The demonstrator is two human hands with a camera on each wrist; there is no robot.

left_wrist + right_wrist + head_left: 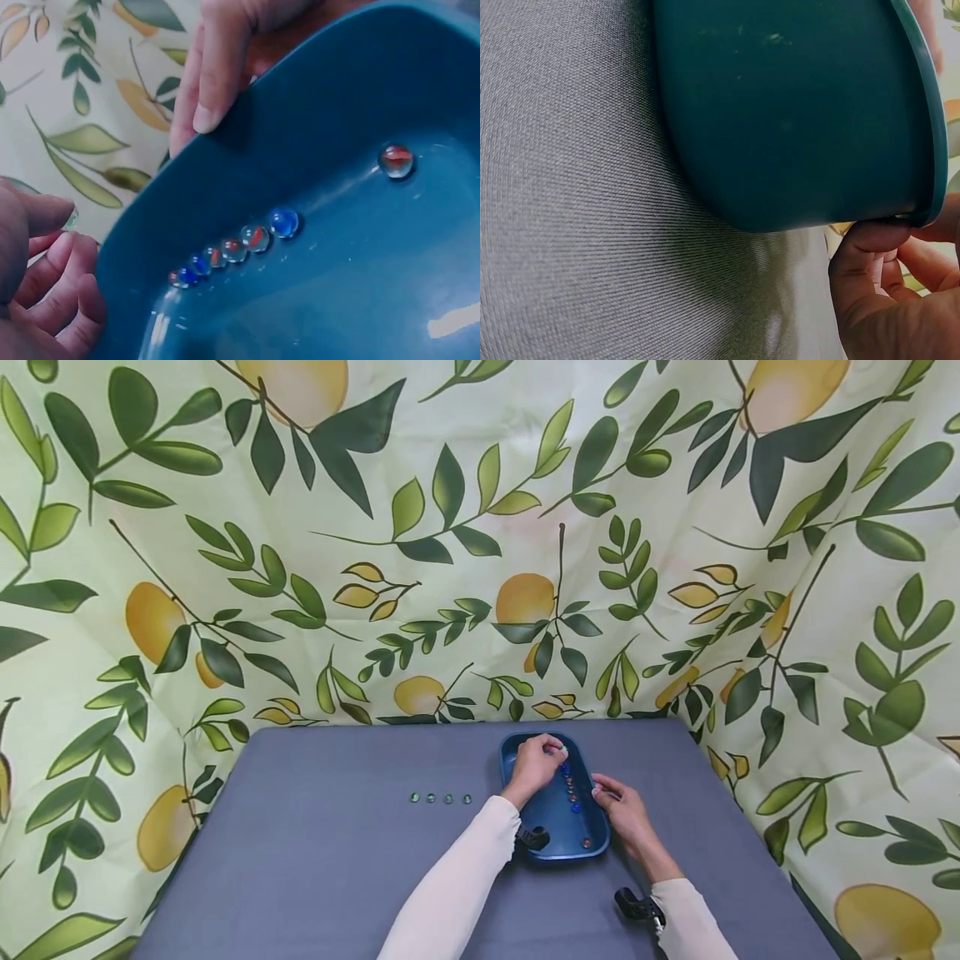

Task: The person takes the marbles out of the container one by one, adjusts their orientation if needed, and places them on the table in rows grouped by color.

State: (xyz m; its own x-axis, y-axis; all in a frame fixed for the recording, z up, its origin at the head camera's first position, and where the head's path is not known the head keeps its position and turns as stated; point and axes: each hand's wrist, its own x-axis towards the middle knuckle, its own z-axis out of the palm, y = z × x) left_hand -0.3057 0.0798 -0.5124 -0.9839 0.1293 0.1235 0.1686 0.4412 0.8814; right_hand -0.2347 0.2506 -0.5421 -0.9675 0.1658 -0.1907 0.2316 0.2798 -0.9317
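Note:
My left hand (pixel 536 764) is over the far part of a blue plastic tray (pixel 551 852). Its thumb and finger pinch a clear greenish marble (pixel 72 219), mostly covered by the fingertips. At the tray's right side, my right hand (pixel 624 810) grips the rim, with thumb and fingers about the edge in the right wrist view. Inside, several blue and red-streaked marbles (pixel 256 238) lie in a row along the right wall. One red-streaked marble (pixel 396 161) sits apart from them, toward the near end.
Left of the tray, several green marbles (pixel 448 798) lie in a spaced row on the grey cloth-covered table (pixel 322 860). A curtain (pixel 450 610) printed with leaves and fruit hangs behind and beside the table. Each wrist bears a black strap mount (pixel 636 906).

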